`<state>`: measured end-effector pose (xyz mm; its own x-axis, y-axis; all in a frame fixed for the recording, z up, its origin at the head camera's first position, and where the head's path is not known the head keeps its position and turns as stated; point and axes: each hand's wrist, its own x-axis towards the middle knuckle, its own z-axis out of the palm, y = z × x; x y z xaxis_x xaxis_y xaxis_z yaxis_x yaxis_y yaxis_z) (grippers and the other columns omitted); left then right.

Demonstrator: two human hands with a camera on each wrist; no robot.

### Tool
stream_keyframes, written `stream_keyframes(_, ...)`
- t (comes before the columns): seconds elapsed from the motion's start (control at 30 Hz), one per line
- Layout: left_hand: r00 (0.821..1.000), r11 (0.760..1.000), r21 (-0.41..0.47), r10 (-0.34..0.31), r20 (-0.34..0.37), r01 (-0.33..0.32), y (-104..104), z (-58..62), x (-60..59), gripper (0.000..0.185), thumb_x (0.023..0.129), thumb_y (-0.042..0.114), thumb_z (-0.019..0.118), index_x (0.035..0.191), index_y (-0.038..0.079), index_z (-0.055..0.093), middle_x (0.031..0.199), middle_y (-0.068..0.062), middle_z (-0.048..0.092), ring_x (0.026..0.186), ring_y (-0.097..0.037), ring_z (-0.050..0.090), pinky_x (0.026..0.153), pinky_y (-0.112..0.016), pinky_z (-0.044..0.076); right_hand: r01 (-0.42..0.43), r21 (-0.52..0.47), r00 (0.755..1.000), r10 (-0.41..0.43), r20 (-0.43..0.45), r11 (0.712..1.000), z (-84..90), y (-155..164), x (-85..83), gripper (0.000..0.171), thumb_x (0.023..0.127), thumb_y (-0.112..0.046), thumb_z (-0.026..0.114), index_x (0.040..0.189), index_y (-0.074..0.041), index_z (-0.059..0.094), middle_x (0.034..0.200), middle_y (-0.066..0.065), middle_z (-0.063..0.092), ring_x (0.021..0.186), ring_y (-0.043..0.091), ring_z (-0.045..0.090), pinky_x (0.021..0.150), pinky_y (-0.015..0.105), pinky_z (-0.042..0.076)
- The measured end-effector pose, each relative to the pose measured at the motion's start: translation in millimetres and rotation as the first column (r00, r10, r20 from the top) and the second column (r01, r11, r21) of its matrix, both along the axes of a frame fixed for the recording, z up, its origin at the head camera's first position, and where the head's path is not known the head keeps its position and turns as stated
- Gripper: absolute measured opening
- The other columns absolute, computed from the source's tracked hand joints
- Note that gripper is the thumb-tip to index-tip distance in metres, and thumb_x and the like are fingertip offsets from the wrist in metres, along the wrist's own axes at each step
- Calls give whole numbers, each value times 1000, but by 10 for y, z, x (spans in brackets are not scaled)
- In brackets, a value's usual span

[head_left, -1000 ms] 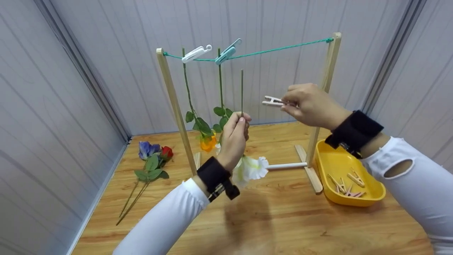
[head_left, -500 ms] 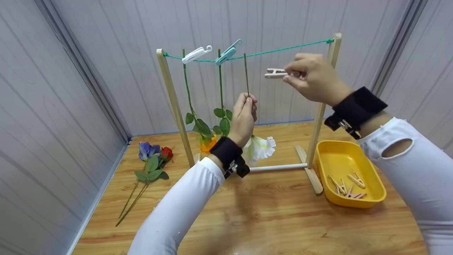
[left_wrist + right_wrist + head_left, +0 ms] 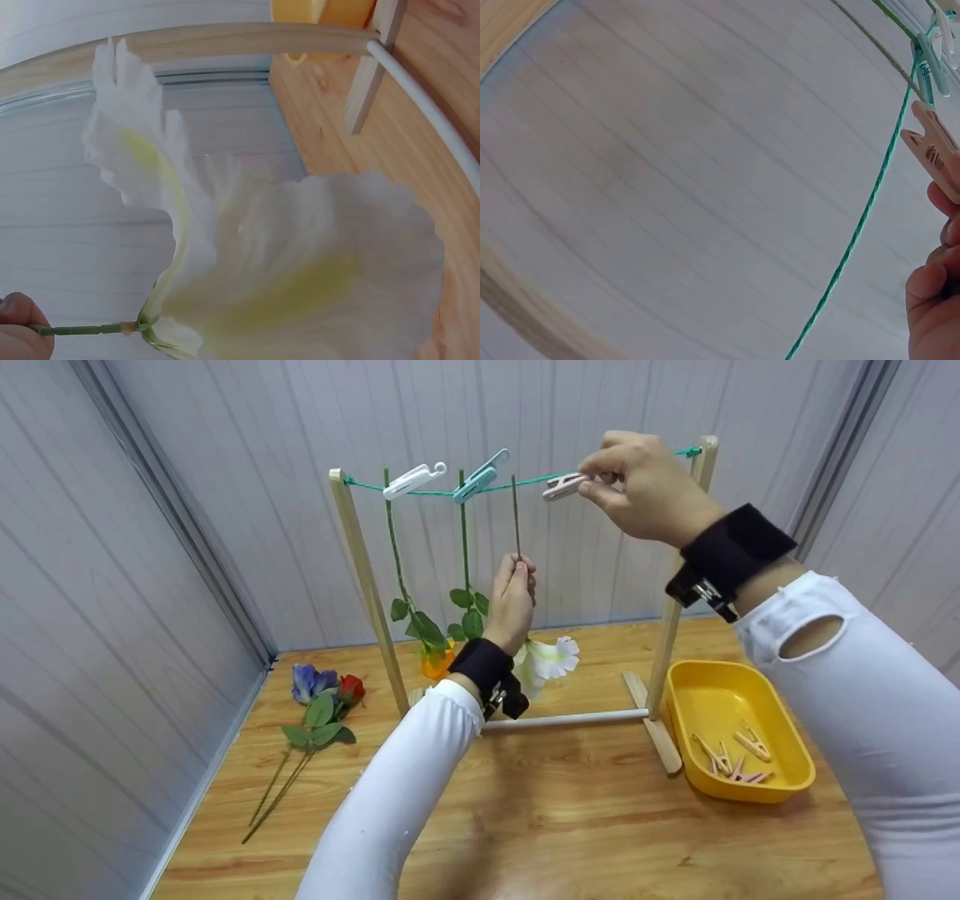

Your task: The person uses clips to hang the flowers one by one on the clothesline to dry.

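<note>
My left hand (image 3: 513,598) grips the stem (image 3: 516,517) of a white flower (image 3: 300,277), which hangs head down with its stem tip at the green cord (image 3: 536,480). To the right of that stem, my right hand (image 3: 637,484) pinches a pale pink clothespin (image 3: 564,487) by its handles. The clothespin's jaws point left, close to the cord and apart from the stem. In the right wrist view the same clothespin (image 3: 934,154) lies beside the cord. On the cord's left part, a white clothespin (image 3: 414,481) and a teal clothespin (image 3: 475,484) each hold a flower stem.
The cord runs between two wooden posts (image 3: 367,585) joined low by a white rod (image 3: 570,718). A yellow tray (image 3: 679,697) with several clothespins stands at right. A purple flower (image 3: 311,682) and a red rose (image 3: 351,688) lie at left. An orange flower (image 3: 436,662) hangs upside down.
Both hands have risen. The left hand has brought the stem tip up to the cord, and the right hand has carried the clothespin up and left to cord height.
</note>
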<state>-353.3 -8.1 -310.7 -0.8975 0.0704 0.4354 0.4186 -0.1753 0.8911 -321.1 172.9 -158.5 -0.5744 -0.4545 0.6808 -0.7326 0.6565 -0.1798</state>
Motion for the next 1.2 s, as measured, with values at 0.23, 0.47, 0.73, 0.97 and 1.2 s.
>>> stream_keyframes(0.23, 1000, 999, -40, 17, 2, -17, 21, 29, -52, 24, 118, 10, 26, 102, 12, 44, 89, 0, 36, 76, -12, 34, 70, -23, 28, 57, 13, 998, -57, 31, 998, 130, -168, -91, 21, 105, -2, 64, 114, 10, 79, 92, 17, 58, 84, 18, 44, 77, 26, 33)
stream_keyframes(0.47, 999, 999, -43, 29, -12, -30, 26, 24, -84, 24, 117, 8, 26, 99, 9, 43, 90, -2, 34, 83, -15, 34, 77, -24, 28, 104, 63, 987, -110, 117, 993, 221, -277, -176, 26, 108, -5, 60, 121, 11, 76, 102, 19, 57, 95, 27, 46, 83, 34, 34)
stream_keyframes(0.73, 999, 996, -80, 32, -17, -34, 13, 31, -97, 25, 118, 9, 26, 100, 9, 43, 91, -2, 34, 84, -15, 34, 78, -25, 27, 126, 109, 969, -146, 200, 986, 223, -322, -244, 28, 110, -8, 59, 124, 11, 74, 111, 22, 60, 98, 28, 47, 85, 35, 36)
stream_keyframes(0.97, 999, 995, -93, 44, 3, -44, 13, 24, -90, 24, 118, 10, 27, 101, 9, 44, 92, -2, 35, 84, -16, 36, 77, -25, 28, 115, 118, 963, -139, 230, 986, 176, -331, -262, 30, 112, -11, 58, 126, 9, 74, 113, 21, 60, 99, 27, 46, 85, 36, 35)
stream_keyframes(1.2, 999, 995, -90, 49, 0, -48, 7, 11, -105, 25, 118, 9, 27, 101, 10, 45, 93, -2, 36, 87, -16, 37, 79, -25, 30, 116, 146, 957, -150, 249, 982, 161, -292, -286, 33, 113, -16, 57, 130, 8, 73, 117, 22, 60, 103, 31, 46, 88, 39, 35)
